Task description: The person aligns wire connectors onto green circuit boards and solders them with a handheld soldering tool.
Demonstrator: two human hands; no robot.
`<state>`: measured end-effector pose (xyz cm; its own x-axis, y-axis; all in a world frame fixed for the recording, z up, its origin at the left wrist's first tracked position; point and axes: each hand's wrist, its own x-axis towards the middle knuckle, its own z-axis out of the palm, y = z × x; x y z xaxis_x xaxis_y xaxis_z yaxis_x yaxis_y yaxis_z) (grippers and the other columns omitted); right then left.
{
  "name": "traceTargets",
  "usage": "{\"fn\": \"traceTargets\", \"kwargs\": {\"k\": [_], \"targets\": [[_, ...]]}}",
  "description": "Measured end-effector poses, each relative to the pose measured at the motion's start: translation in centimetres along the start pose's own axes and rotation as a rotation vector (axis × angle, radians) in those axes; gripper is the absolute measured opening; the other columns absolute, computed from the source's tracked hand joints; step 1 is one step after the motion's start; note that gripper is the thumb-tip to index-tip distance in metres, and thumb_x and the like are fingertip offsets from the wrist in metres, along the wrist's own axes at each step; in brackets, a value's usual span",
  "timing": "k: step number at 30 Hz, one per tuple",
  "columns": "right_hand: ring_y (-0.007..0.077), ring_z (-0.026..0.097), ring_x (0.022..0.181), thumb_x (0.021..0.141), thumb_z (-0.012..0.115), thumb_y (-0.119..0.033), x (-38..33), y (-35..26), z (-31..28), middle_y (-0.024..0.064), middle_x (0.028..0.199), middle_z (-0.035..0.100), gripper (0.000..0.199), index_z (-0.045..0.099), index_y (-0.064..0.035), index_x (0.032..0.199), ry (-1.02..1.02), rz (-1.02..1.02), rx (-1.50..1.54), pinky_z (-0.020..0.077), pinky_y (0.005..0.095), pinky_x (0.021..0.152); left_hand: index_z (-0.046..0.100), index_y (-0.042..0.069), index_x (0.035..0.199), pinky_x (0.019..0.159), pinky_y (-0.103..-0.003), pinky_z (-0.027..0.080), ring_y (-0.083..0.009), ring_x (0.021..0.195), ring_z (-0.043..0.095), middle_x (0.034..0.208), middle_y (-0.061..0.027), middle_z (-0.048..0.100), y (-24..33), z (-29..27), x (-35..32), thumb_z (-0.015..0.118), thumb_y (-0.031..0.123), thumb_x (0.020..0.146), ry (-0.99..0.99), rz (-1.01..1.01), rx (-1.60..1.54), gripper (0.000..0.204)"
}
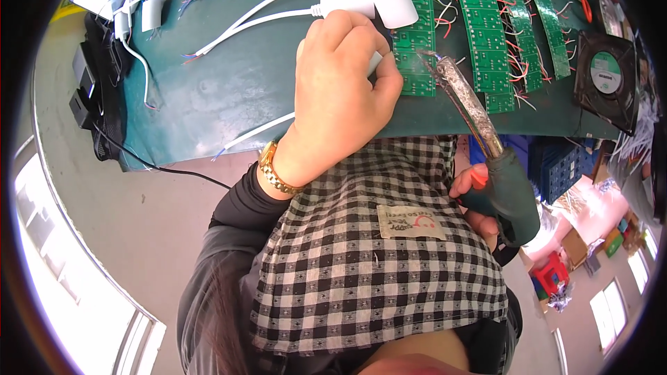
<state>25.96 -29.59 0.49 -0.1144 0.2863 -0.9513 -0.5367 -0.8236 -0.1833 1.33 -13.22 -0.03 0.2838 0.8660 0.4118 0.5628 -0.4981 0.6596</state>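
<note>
Near the table's front edge, my left hand [344,83] is closed around a white piece [375,62], mostly hidden by the fingers. A white cable [258,132] with bare wire ends comes out on the left of that hand. My right hand [467,180] grips the dark handle of a soldering iron [472,104]. The iron's tip points up and left, over or beside a strip of green circuit boards [417,83]; whether it touches cannot be made out. Several white cylindrical housings with cables [394,1] lie just beyond my left hand.
More circuit board strips [479,28] with red and white wires lie to the right. A black fan [604,80] stands at the right edge. More white cabled housings [151,14] are piled far left. A black cable [167,169] hangs beside the table's left corner.
</note>
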Motion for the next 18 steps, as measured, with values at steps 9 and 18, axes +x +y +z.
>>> {"fn": "traceTargets", "kwargs": {"k": [9,18], "targets": [[0.0019,0.047,0.062,0.071,0.077,-0.045,-2.1,-0.8,3.3,0.0,0.083,0.056,0.055,0.057,-0.0017,0.098,-0.31,-0.445,-0.497,0.0349,0.0158,0.057,0.053,0.005,0.078,0.064,-0.038,0.04,-0.03,0.074,0.049,0.086,-0.0092,0.052,-0.5,0.1,-0.1,0.064,-0.002,0.064,-0.024,0.03,0.019,0.019],[0.0206,0.056,0.08,0.091,0.05,-0.027,-0.3,-0.6,-0.3,0.0218,0.097,0.057,0.028,0.056,0.0009,0.091,-0.423,-0.363,-0.522,0.0462,0.0242,0.051,0.054,0.005,0.079,0.064,-0.039,0.042,-0.0313,0.073,0.05,0.084,-0.0104,0.053,-0.5,-0.7,0.2,0.064,-0.001,0.064,-0.084,0.028,-0.03,0.018]]}}
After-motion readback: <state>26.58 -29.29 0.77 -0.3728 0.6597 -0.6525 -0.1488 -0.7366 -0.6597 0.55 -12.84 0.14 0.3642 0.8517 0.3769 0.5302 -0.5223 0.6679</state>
